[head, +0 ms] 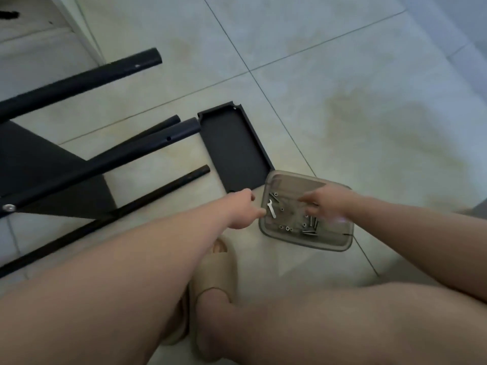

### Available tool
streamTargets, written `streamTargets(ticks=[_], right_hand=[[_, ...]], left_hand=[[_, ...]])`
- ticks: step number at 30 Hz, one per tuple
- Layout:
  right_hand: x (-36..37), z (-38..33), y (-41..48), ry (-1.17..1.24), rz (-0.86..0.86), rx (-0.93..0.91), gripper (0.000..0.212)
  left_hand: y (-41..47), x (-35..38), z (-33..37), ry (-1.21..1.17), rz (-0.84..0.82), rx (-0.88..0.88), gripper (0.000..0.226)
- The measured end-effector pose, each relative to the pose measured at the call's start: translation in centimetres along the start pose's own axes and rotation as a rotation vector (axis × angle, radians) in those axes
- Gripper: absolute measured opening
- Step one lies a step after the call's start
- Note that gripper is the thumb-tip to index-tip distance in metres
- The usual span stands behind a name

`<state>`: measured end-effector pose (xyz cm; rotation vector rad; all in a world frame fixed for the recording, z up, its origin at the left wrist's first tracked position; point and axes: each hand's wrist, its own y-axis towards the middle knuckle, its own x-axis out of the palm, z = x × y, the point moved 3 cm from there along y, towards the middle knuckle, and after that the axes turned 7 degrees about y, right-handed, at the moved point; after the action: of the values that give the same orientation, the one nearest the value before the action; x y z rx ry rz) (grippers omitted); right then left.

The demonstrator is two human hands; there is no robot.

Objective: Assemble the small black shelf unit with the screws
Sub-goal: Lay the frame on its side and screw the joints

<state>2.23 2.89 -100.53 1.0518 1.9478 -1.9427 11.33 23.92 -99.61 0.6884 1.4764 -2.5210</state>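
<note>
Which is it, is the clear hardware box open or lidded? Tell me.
Open. No lid covers the clear box; screws and a small wrench lie exposed inside, and the right hand reaches over them.

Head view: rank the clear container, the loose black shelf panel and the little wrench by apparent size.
1. Clear container and black shelf panel: near alike; the container sits nearer the camera, so unranked.
2. Wrench, clearly smallest.

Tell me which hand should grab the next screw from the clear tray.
Right. The right hand is over the clear tray, its fingers spread over the screws; the left hand sits at the tray's outer edge, beside the small wrench.
</note>
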Motion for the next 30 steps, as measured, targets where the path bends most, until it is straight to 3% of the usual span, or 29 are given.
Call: streamTargets(ticks=[3,7,15,24,30], right_hand=[[2.6,0.9,1.9,0.156,0.079,0.006,0.043],[6.3,0.0,4.2,0.294,0.149,-0.023,0.031],[8.6,-1.4,7.6,0.441,0.338,-0.034,0.028],[8.5,-1.2,8.2,0.338,0.312,-0.02,0.02],[8.9,-0.9,8.1,0.46,0.429,0.071,0.021]], left_hand=[[2.8,2.5,0.3,-0.111,-0.091,0.017,0.052],[4.8,4.6,0.0,-0.257,-0.025,-0.001,0.024],[5.2,5.6,-0.9,-0.463,-0.022,0.015,0.025],[5.2,6.1,-1.1,-0.497,0.008,0.008,0.023],[5.3,6.4,-1.2,-0.519,-0.008,-0.008,0.026]])
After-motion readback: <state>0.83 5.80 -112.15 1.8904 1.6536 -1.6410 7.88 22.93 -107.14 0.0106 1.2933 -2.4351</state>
